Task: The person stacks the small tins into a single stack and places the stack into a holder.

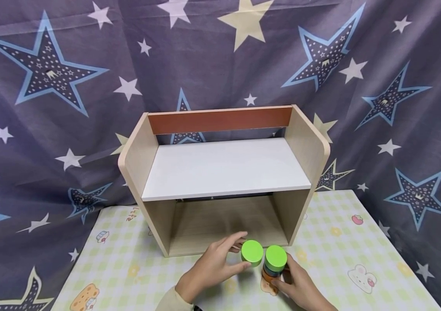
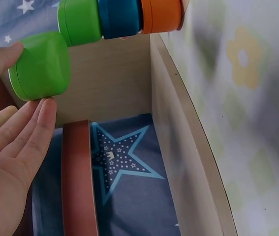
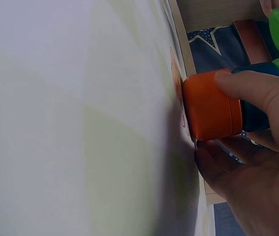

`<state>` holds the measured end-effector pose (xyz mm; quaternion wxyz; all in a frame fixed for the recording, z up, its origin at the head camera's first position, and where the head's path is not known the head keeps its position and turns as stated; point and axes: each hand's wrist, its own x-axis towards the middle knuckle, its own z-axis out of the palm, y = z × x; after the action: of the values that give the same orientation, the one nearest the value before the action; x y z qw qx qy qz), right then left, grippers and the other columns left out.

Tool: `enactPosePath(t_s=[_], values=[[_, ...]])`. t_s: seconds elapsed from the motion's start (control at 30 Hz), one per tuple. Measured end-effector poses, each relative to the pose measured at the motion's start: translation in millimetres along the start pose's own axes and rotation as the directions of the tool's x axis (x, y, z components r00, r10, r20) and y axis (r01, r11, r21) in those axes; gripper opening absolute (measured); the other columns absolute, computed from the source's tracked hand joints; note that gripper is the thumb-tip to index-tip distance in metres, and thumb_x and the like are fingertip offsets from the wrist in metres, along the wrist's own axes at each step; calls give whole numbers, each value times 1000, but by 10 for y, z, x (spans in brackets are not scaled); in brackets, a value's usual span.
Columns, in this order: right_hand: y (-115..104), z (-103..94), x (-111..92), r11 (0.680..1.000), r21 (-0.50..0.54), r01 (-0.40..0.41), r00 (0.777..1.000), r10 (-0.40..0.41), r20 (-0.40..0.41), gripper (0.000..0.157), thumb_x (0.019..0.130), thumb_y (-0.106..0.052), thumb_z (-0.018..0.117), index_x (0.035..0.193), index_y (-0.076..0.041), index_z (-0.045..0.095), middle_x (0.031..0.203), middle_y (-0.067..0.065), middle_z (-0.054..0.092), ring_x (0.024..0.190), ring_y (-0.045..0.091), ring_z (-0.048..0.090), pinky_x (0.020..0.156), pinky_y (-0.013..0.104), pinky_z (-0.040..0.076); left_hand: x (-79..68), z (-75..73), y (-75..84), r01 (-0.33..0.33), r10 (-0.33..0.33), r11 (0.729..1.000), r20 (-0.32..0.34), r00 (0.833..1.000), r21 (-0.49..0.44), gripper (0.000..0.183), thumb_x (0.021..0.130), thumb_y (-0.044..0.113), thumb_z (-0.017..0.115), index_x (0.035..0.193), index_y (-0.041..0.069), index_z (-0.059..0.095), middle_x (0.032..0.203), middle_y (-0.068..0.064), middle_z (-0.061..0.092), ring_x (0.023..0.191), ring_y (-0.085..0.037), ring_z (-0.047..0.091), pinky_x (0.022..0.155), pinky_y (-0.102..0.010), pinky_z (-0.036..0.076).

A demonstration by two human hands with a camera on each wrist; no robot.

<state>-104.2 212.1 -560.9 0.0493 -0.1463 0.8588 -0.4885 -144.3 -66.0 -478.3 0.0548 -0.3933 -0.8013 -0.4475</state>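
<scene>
My left hand pinches a bright green stacking cup between thumb and fingertips, off the table. Just to its right stands an upright stack: an orange cup at the bottom, a blue cup in the middle and another green cup on top. Around the lower part of the stack, my right hand holds on, its thumb against the orange cup and its fingers on the far side. In the head view the two green cups are side by side with a narrow gap.
Behind the hands stands a small wooden shelf unit with a white upper board and a brown back rail. A checked cloth with cartoon prints covers the table. A star-patterned curtain hangs behind.
</scene>
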Motion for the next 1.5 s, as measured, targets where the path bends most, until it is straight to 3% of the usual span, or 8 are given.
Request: enactPosePath(t_s=[0.17, 0.33, 0.67, 0.97, 1.5], values=[[18, 15, -9, 1000, -8, 15, 1000, -15, -16, 73, 90, -23, 79, 148, -6, 38, 131, 11, 58, 112, 24, 61, 86, 33, 56, 36, 23, 0, -39, 39, 999, -6, 999, 15, 70, 87, 17, 81, 146, 8, 44, 125, -8, 65, 104, -12, 65, 88, -19, 54], [16, 13, -10, 1000, 5, 20, 1000, -20, -20, 71, 90, -22, 78, 147, -6, 39, 129, 10, 59, 109, 20, 61, 84, 32, 56, 75, 35, 10, -44, 44, 999, 3, 999, 3, 70, 88, 20, 80, 147, 9, 44, 126, -8, 64, 106, -10, 64, 88, -19, 54], [14, 10, 13, 999, 41, -17, 1000, 17, 6, 73, 89, -25, 79, 147, -8, 39, 135, 12, 55, 117, 29, 59, 92, 38, 54, 146, 67, 34, -76, 76, 997, 8, 997, 14, 70, 89, 21, 79, 148, 9, 42, 126, -7, 64, 107, -9, 64, 86, -22, 56], [15, -2, 24, 999, 53, -10, 1000, 10, 10, 72, 91, -25, 77, 148, -5, 37, 131, 12, 56, 109, 19, 61, 82, 33, 55, 251, 101, 69, -58, 58, 998, 30, 998, -3, 70, 91, 28, 77, 149, 12, 42, 127, -4, 63, 104, -6, 64, 87, -22, 56], [49, 1, 25, 1000, 2, 11, 1000, -11, 5, 70, 91, -25, 77, 146, -3, 38, 124, 11, 59, 93, 13, 59, 72, 28, 53, 373, 206, 102, -110, 110, 994, 62, 992, -1, 69, 92, 27, 76, 149, 8, 41, 131, -6, 61, 107, -6, 63, 88, -18, 54]])
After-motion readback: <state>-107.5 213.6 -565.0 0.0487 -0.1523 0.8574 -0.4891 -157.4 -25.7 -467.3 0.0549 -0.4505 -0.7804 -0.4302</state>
